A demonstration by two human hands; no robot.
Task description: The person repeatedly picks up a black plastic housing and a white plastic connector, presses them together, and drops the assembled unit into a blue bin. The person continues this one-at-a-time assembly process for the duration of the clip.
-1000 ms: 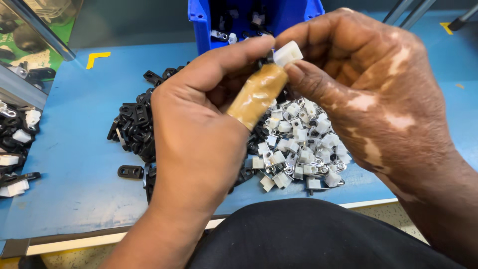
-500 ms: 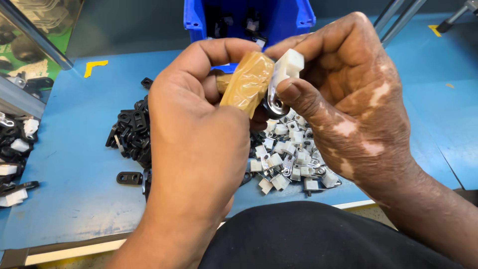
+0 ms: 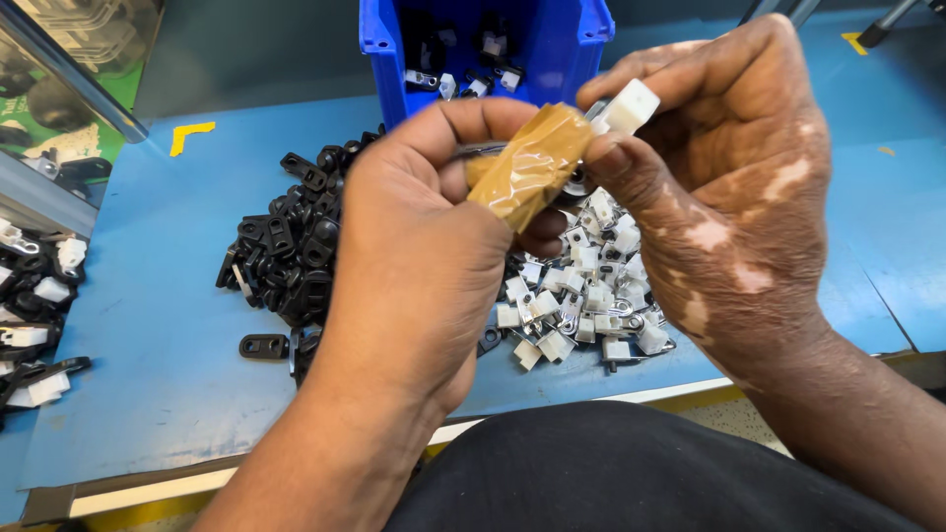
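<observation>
Holding steady matters here: the left hand (image 3: 414, 256), closed narrow, pinches a small dark part behind its tape-wrapped thumb (image 3: 527, 166), above the black clips (image 3: 291, 246) heaped on the blue worktop (image 3: 148, 374). The right hand (image 3: 729, 187) grips a white plastic cap (image 3: 631, 105) between fingertips. I would keep both pieces square and press straight, over the white pile (image 3: 581, 305).

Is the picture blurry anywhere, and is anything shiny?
Head view: sharp on both hands, the left hand and right hand; soft glare on the tan tape-wrapped thumb; the piles of small black plastic clips and white plastic clips look crisp; the top-left corner is dim.
</observation>
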